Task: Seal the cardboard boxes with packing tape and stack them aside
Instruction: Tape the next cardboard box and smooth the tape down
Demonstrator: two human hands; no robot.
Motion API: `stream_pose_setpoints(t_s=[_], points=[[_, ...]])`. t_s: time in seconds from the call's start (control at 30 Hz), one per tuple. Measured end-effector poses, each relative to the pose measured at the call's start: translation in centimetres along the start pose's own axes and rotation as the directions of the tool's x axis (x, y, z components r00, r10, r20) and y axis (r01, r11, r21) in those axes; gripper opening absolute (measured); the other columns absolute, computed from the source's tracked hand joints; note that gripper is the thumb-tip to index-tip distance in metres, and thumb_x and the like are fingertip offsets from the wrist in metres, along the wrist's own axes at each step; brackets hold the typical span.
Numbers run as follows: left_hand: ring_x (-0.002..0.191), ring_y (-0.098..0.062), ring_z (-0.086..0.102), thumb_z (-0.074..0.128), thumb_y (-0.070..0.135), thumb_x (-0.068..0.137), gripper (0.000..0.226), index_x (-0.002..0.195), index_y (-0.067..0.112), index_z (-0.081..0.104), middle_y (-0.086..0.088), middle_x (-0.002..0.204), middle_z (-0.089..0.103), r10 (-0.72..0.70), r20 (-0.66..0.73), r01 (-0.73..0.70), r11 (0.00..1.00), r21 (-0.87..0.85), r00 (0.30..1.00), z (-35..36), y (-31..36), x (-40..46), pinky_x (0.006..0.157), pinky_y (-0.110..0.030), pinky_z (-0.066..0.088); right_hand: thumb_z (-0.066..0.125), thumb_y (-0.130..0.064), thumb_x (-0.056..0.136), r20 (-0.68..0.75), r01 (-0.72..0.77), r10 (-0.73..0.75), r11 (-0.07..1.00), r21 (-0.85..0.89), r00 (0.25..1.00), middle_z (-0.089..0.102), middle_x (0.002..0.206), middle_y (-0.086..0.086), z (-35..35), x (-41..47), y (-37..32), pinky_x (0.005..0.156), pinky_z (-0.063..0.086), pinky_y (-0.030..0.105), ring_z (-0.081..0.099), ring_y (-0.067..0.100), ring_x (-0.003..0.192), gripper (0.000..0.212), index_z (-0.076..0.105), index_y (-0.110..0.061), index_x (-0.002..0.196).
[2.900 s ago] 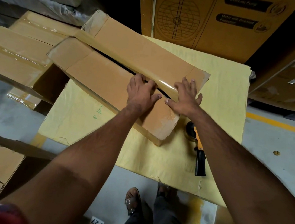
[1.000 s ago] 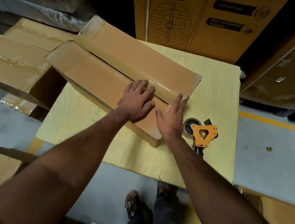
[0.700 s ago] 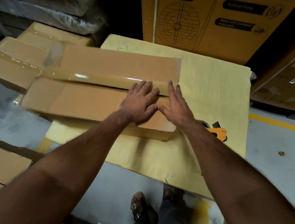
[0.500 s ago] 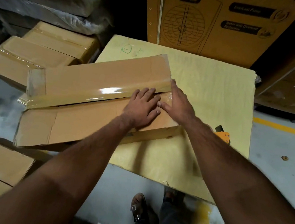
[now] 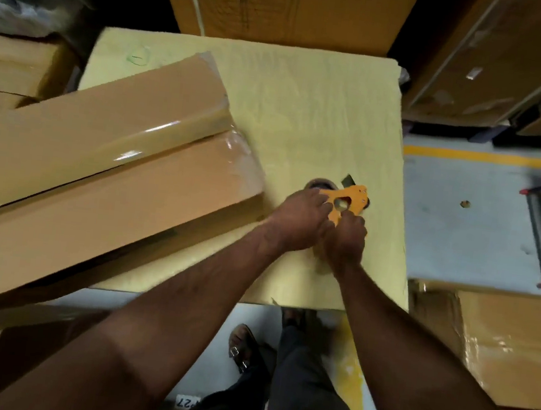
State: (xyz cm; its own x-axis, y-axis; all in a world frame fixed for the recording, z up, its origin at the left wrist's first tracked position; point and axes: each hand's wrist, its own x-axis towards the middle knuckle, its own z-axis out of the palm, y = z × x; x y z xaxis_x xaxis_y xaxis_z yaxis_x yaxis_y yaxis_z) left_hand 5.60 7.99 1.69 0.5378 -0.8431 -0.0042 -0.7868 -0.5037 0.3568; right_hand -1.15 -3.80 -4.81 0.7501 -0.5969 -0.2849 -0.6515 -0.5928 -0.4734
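Head view, grip: right hand [image 5: 344, 242] is curled around the lower part of the orange tape dispenser [image 5: 347, 202], on the yellow-covered work surface [image 5: 307, 108]; the handle itself is hidden inside the fist.
Left hand: left hand [image 5: 297, 219] lies against the dispenser's left side, fingers bent onto its orange frame; how firmly it grips cannot be told.
Task item: long cardboard box [image 5: 98, 165] lies slanted across the left of the surface, glossy tape along its centre seam, its left end jutting past the edge; both hands are clear of it.
Surroundings: stacked cartons [image 5: 4, 70] sit behind the box at left, a large printed carton [image 5: 285, 4] beyond the surface, a wrapped carton [image 5: 499, 349] at lower right.
Hard to see: the tape roll is mostly covered by the left hand; the frame is motion-blurred.
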Motion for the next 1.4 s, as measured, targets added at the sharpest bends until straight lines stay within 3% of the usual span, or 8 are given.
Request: stream_pose_setpoints(t_s=[0.17,0.47,0.77,0.87,0.93,1.03,1.2,1.4], points=[[0.111,-0.033,0.055,0.042,0.028,0.098,0.03,0.115,0.01,0.059,-0.012,0.116,0.062,-0.199,0.388,0.167,0.979,0.115,0.9,6.0,-0.5,0.0,0.094,-0.04,0.044,0.064,-0.035,0.093,0.116,-0.187,0.211,0.964,-0.189,0.971,0.052,0.126,0.02,2.2,0.0,4.8,0.091,0.047,0.045,0.053,0.039,0.117,0.05,0.047,-0.003,0.128],[0.122,-0.033,0.05,0.042,0.029,0.099,0.038,0.129,0.008,0.054,-0.014,0.128,0.058,-0.245,0.427,0.247,0.968,0.052,0.87,3.3,-0.6,0.1,0.098,-0.044,0.046,0.067,-0.008,0.084,0.239,-0.317,0.301,0.948,0.031,0.923,0.051,0.129,0.019,1.1,1.2,4.9,0.098,0.045,0.046,0.051,0.041,0.122,0.049,0.043,-0.002,0.126],[0.124,-0.022,0.054,0.04,0.009,0.099,0.038,0.13,0.009,0.062,-0.006,0.135,0.061,-0.381,0.363,0.478,0.848,-0.228,0.85,-6.9,-0.7,2.2,0.096,-0.025,0.04,0.074,-0.026,0.084,0.093,0.107,-0.139,0.951,0.29,0.986,0.058,0.098,0.009,-10.3,2.5,-5.7,0.069,0.039,0.029,0.057,0.028,0.089,0.041,0.053,-0.003,0.112],[0.096,-0.021,0.061,0.039,0.002,0.097,0.033,0.114,0.002,0.067,-0.009,0.111,0.068,-0.577,0.215,0.59,0.607,-0.533,0.788,-11.1,-2.3,3.1,0.081,-0.025,0.047,0.072,-0.036,0.088,0.028,0.255,-0.289,0.881,0.398,0.957,0.054,0.075,-0.004,-13.2,3.3,-11.8,0.055,0.035,0.026,0.053,0.02,0.074,0.03,0.054,-0.012,0.09],[0.076,-0.02,0.059,0.039,0.009,0.103,0.027,0.114,-0.002,0.061,-0.01,0.091,0.064,-0.712,0.232,0.482,0.17,-0.86,0.663,-14.0,-3.5,3.9,0.067,-0.025,0.054,0.068,-0.03,0.091,0.041,0.313,-0.379,0.817,0.485,0.924,0.053,0.072,-0.009,-14.2,3.4,-15.4,0.052,0.035,0.017,0.052,0.014,0.069,0.021,0.054,-0.015,0.087],[0.08,-0.021,0.062,0.031,0.042,0.108,0.041,0.11,0.008,0.054,-0.011,0.096,0.062,-0.74,0.331,0.064,-0.365,-0.929,0.585,-18.6,-6.0,4.4,0.067,-0.029,0.059,0.065,-0.02,0.092,0.049,0.383,-0.501,0.717,0.583,0.864,0.057,0.083,-0.01,-14.6,2.7,-19.0,0.061,0.041,0.02,0.055,0.006,0.075,0.017,0.057,-0.016,0.107],[0.103,-0.032,0.061,0.029,0.068,0.098,0.073,0.12,0.006,0.059,-0.018,0.112,0.065,-0.7,0.312,-0.131,-0.501,-0.856,0.642,-23.3,-10.4,3.4,0.102,-0.042,0.045,0.064,-0.016,0.094,0.086,0.446,-0.617,0.651,0.615,0.782,0.056,0.088,-0.012,-13.4,2.2,-21.0,0.062,0.041,0.009,0.054,0.001,0.08,0.023,0.054,-0.014,0.114],[0.088,-0.019,0.064,0.055,0.058,0.093,0.055,0.087,0.007,0.072,-0.008,0.092,0.071,-0.658,0.409,-0.042,-0.557,-0.83,0.632,-23.4,-13.2,1.8,0.094,-0.028,0.045,0.066,-0.016,0.092,0.206,0.393,-0.594,0.715,0.578,0.778,0.066,0.102,0.002,-11.9,2.5,-22.3,0.074,0.051,0.028,0.063,0.019,0.093,0.026,0.057,-0.01,0.116]])
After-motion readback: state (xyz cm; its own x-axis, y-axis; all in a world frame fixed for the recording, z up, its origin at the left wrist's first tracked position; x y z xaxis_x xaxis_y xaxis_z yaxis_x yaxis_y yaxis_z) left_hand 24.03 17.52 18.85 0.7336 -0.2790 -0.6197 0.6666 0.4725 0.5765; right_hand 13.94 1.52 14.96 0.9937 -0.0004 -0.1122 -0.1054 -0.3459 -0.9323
